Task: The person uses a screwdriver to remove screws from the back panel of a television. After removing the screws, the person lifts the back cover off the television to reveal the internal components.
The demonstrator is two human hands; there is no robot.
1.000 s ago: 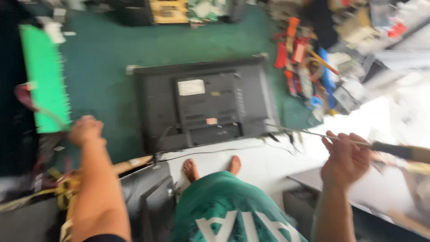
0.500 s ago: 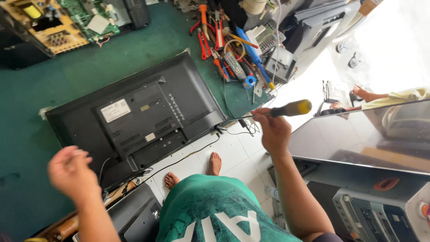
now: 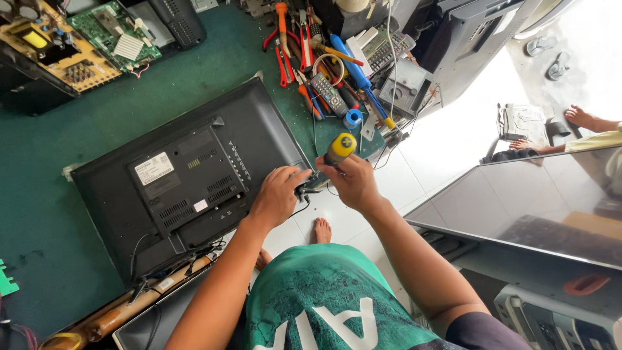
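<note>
1. Head view, hands. The left hand (image 3: 277, 194) lay flat with its fingers loosely curled on the near right corner of the television (image 3: 188, 175), touching the back cover. The right hand (image 3: 353, 181) was wrapped tight around a screwdriver (image 3: 340, 149) with a yellow and black handle, held upright just beside the left hand, its tip hidden behind the fingers at the same corner.
2. Head view, television. It lay face down on the green mat (image 3: 39, 214), black back cover up, with a white label (image 3: 154, 168) on its raised middle panel. Its near right corner reached the mat's edge, next to the white tiled floor (image 3: 447, 149).
3. Head view, tools. A heap of hand tools (image 3: 317, 58) lay on the mat past the television's far right corner: red-handled pliers, a blue-handled screwdriver, a remote control and a blue roll of tape (image 3: 352, 118).
4. Head view, far left. Two circuit boards (image 3: 78, 39), one green and one tan, rested at the top left.
5. Head view, near edge. The person's green shirt (image 3: 324, 304) filled the bottom; one bare foot (image 3: 322, 230) showed on the tiles below the hands.
6. Head view, right. Another flat screen (image 3: 538, 207) lay beside the person; another person's bare feet (image 3: 576, 116) showed at the far right.
</note>
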